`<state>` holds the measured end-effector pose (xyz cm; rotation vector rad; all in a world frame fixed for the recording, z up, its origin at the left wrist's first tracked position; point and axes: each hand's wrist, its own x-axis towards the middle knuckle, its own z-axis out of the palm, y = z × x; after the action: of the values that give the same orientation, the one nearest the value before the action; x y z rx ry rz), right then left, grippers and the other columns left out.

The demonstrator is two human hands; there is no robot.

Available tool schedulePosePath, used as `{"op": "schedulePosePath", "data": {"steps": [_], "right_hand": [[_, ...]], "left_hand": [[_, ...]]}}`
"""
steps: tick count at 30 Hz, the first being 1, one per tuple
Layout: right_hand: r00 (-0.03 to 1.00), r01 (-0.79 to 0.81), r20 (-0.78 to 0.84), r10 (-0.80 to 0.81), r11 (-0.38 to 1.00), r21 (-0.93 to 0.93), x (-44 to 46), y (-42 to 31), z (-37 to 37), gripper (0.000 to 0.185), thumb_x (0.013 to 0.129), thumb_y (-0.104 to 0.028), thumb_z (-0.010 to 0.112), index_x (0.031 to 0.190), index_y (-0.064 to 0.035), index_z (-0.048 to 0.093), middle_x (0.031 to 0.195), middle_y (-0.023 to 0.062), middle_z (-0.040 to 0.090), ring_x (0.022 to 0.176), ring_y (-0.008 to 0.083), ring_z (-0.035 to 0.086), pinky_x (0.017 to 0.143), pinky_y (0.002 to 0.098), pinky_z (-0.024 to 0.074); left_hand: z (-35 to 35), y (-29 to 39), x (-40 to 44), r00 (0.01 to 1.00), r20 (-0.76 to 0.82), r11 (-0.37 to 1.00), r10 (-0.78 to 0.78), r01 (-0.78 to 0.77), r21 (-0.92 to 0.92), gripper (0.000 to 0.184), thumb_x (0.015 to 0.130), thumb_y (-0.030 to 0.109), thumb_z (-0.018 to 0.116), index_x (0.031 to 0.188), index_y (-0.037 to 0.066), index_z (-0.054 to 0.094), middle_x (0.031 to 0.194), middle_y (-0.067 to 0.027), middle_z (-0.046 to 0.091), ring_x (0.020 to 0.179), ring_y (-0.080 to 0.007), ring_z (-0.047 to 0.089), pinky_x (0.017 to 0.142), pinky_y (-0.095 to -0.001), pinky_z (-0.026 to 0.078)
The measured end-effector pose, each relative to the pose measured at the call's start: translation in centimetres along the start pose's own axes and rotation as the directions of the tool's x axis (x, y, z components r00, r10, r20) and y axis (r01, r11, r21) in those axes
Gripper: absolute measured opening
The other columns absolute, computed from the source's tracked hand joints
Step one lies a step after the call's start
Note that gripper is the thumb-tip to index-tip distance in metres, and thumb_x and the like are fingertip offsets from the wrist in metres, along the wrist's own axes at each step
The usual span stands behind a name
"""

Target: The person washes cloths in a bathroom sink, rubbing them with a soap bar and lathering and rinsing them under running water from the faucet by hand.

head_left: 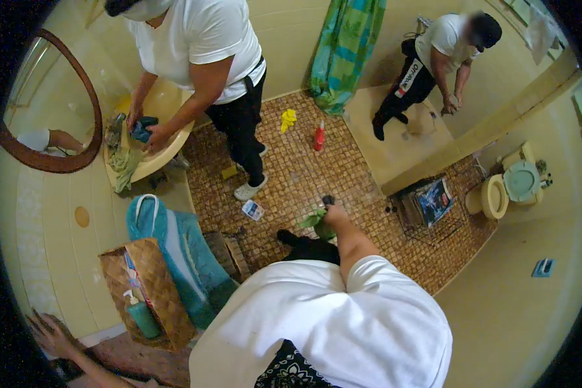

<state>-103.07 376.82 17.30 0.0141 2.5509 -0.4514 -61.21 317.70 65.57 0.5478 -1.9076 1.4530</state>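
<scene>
Fingers of our right hand [334,217] are closed round a green cloth [317,222], which hangs in loose folds low over the tiled floor [291,187], toward its near edge, just beyond our dark shoe [292,238]. Whether the cloth touches the tiles we cannot tell. 1 dark item [328,200] pokes out at the far side of that hand; we cannot tell what it is, nor whether we grip it too. What we take for our left hand [56,339] is spread wide at the lower left, beside the wall [58,258], with nothing seen in it.

We judge the step in hand to be handling the cloth down near floor level. The next move, we think, calls for a sure hold on the folds, a steady stance, and care around the card [253,209] lying near the floor's left edge.

Toward the floor's far edge, a yellow cloth [288,119] lies near a red bottle [319,137], both well apart from our hands. 2 other people are near: 1 person [200,52] has both hands on a blue cloth [143,129] over the sink [174,152]; the other [443,42] stands in the shower [394,155], past the floor's right edge.
</scene>
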Motion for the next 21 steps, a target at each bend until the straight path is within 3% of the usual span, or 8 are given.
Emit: {"op": "schedulePosePath", "data": {"steps": [4, 6, 12, 21], "right_hand": [[0.999, -0.002, 0.033, 0.002, 1.000, -0.002, 1.2, 1.7, 0.1, 0.044, 0.062, -0.025, 0.056, 0.105, -0.0151, 0.052, 0.102, 0.0168, 0.050, 0.093, 0.0301, 0.050, 0.078, 0.0374, 0.0415], [0.996, -0.021, 0.090, 0.017, 0.999, 0.036, -0.7, 0.4, -2.1, 0.044, 0.062, -0.027, 0.056, 0.104, -0.0154, 0.052, 0.098, 0.0155, 0.053, 0.091, 0.0295, 0.051, 0.077, 0.0379, 0.0420], [0.999, 0.031, 0.008, -0.031, 0.989, -0.144, 0.5, 0.4, 0.0, 0.043, 0.063, -0.028, 0.055, 0.104, -0.0148, 0.052, 0.093, 0.0130, 0.056, 0.087, 0.0284, 0.053, 0.075, 0.0374, 0.0431], [0.997, 0.079, -0.010, -0.082, 0.986, -0.150, 1.8, 0.9, 1.5, 0.041, 0.063, -0.027, 0.056, 0.100, -0.0104, 0.054, 0.092, 0.0159, 0.056, 0.085, 0.0295, 0.053, 0.074, 0.0372, 0.0427]], "left_hand": [[0.2, -0.5, 0.2, 1.000, 0.004, 0.998, -0.001, 0.001, 0.061, 0.033, 0.082, 0.023, 0.044, 0.114, 0.016, 0.045, 0.117, -0.0058, 0.044, 0.095, -0.0236, 0.050, 0.079, -0.0322, 0.041], [0.4, -0.3, 0.1, 1.000, 0.007, 0.999, -0.010, 0.010, 0.054, 0.033, 0.083, 0.024, 0.043, 0.114, 0.016, 0.045, 0.117, -0.0060, 0.043, 0.096, -0.0245, 0.049, 0.080, -0.0327, 0.040], [1.0, -1.1, -0.5, 0.998, 0.067, 0.997, -0.014, 0.009, 0.071, 0.032, 0.083, 0.024, 0.041, 0.114, 0.015, 0.045, 0.119, -0.0063, 0.042, 0.099, -0.0269, 0.047, 0.082, -0.0342, 0.039], [0.6, -0.9, -0.4, 0.999, 0.032, 0.999, -0.006, 0.004, 0.049, 0.031, 0.083, 0.022, 0.043, 0.113, 0.014, 0.046, 0.118, -0.0064, 0.042, 0.098, -0.0265, 0.048, 0.081, -0.0338, 0.040]]}}
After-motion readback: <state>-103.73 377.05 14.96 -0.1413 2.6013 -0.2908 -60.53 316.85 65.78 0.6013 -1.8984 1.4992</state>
